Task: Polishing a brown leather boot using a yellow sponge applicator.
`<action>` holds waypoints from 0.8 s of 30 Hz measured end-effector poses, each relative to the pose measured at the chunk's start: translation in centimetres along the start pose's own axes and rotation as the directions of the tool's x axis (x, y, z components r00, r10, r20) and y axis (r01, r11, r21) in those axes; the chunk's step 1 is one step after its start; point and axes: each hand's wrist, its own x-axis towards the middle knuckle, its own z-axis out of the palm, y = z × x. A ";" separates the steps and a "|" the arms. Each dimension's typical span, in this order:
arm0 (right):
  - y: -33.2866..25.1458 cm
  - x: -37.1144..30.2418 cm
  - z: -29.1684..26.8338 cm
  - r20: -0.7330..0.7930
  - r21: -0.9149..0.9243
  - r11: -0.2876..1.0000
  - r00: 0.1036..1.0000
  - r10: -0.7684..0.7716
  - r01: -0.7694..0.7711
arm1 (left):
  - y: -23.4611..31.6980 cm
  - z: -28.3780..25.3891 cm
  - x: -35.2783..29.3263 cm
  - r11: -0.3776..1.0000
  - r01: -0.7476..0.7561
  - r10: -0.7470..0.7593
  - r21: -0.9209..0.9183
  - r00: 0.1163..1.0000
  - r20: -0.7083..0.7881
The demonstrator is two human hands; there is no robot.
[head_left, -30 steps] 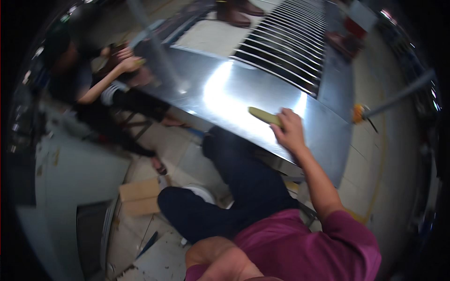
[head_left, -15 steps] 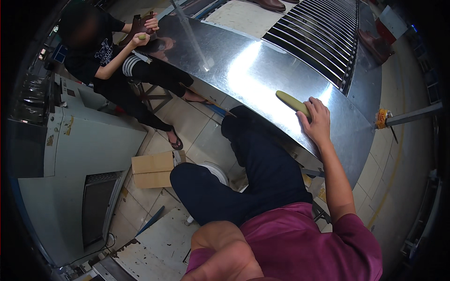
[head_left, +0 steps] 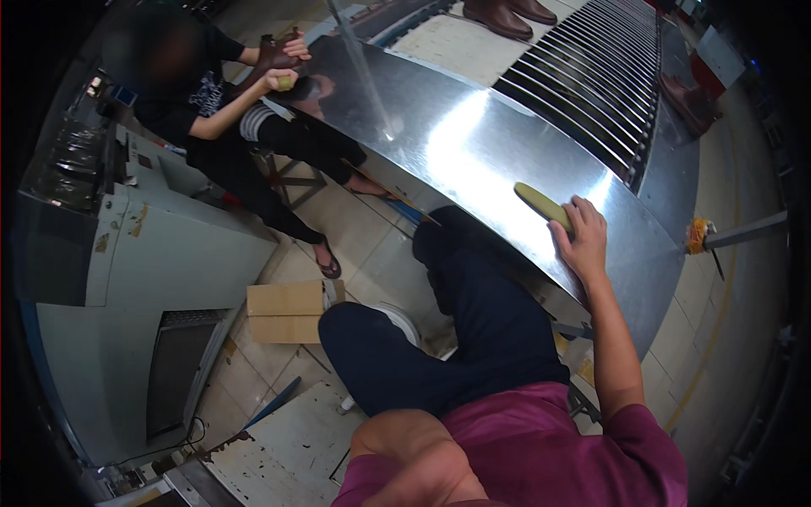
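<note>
My right hand (head_left: 585, 241) rests on the sheet-metal table, its fingers curled over the near end of an olive-green, long, rounded bar (head_left: 541, 205). The bar's far end sticks out to the left, lying on the shiny metal top (head_left: 473, 169). My left arm is bent up close to my body at the lower edge. Of my left hand (head_left: 435, 469) only a part shows there, and its fingers are hidden.
Across the corner sits a co-worker holding a brown boot (head_left: 274, 55) and a small green piece (head_left: 285, 83). Brown shoes (head_left: 498, 19) stand beside the roller conveyor (head_left: 591, 76); another boot (head_left: 688, 101) is right of it. A cardboard box (head_left: 291, 313) and grey machine (head_left: 160, 270) are at left.
The whole view has shifted slightly, so things appear lower and further right. My right hand stays on the green bar. The co-worker's grip on the boot and green piece has turned a little.
</note>
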 end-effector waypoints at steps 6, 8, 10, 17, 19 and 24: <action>0.2 -0.1 -0.5 -0.030 0.002 1.000 1.000 0.007 -0.007 | 0.2 5.7 -0.9 0.978 0.048 -0.152 -0.202 0.830 -0.537; 0.3 0.2 -0.7 -0.026 -0.005 1.000 1.000 0.004 -0.004 | 0.1 5.9 -1.3 0.974 0.085 -0.173 -0.211 0.880 -0.442; 0.5 0.2 -0.6 -0.024 -0.024 1.000 1.000 -0.012 0.011 | -0.5 3.6 1.0 0.999 -0.016 0.000 -0.041 0.935 -0.355; 1.0 -0.4 -0.2 -0.001 -0.064 0.998 1.000 -0.006 0.006 | 1.8 5.8 2.2 0.935 -0.063 -0.147 -0.350 0.827 -0.542; 0.8 -0.3 0.0 -0.007 -0.066 0.998 1.000 -0.018 0.018 | 1.3 4.8 2.0 0.979 -0.023 -0.067 -0.204 0.903 -0.425; 0.8 -0.3 0.0 -0.002 -0.056 0.998 1.000 -0.011 0.011 | -0.6 8.1 -1.7 0.886 -0.019 -0.154 -0.463 0.930 -0.333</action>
